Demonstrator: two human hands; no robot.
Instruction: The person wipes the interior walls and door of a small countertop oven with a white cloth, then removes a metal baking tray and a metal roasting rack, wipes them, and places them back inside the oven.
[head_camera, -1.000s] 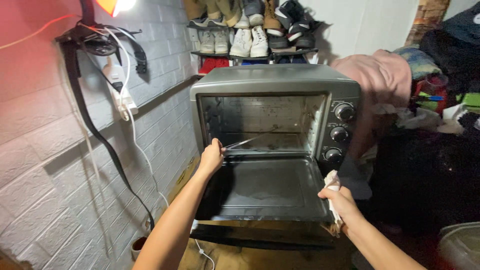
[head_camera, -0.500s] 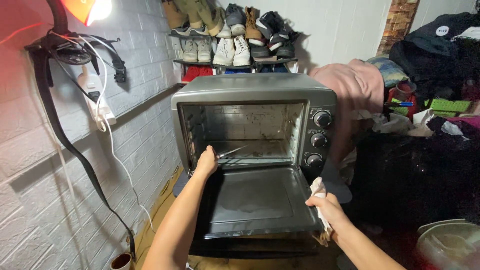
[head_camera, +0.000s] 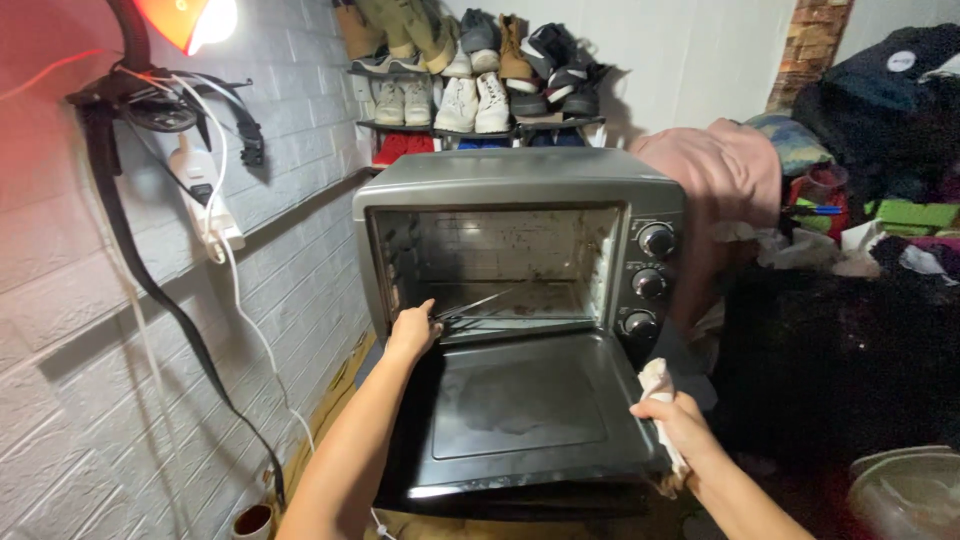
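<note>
Head view | left hand fingers grip thin rod | right hand fingers clutch cloth

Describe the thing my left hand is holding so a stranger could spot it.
Find the grey toaster oven with its door dropped open. At the cavity's lower left, the left hand holds a thin metal tool, slanting up into the oven, the only slim shiny thing there.

Toaster oven centre, door dropped before it; shoe rack behind; wall left

Oven cavity open; lowered door blocks below.
</note>
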